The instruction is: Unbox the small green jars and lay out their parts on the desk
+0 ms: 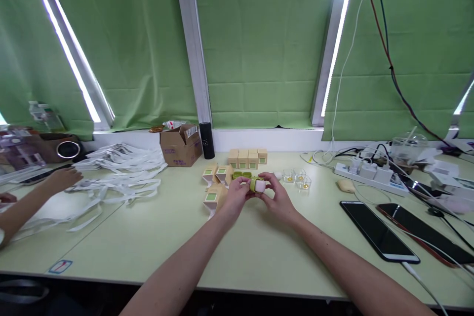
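Observation:
Above the middle of the table, my left hand (237,194) and my right hand (278,199) are both closed on a small rounded piece (260,186), pale pinkish white with a green band on its left side. The fingers cover parts of it, so its exact kind does not show. Just behind my left hand lie small green pieces (237,175). To the left stand small open kraft boxes (215,196) with green windows. Behind is a row of kraft boxes (243,159). Right of my right hand are several clear plastic pieces (304,182) with yellowish centres.
A cardboard box (181,147) and a black cylinder (206,140) stand by the wall. White straps (122,158) pile up at left, near another person's hand (65,177). At right lie a power strip (370,176), cables and two phones, including a white-edged phone (378,231).

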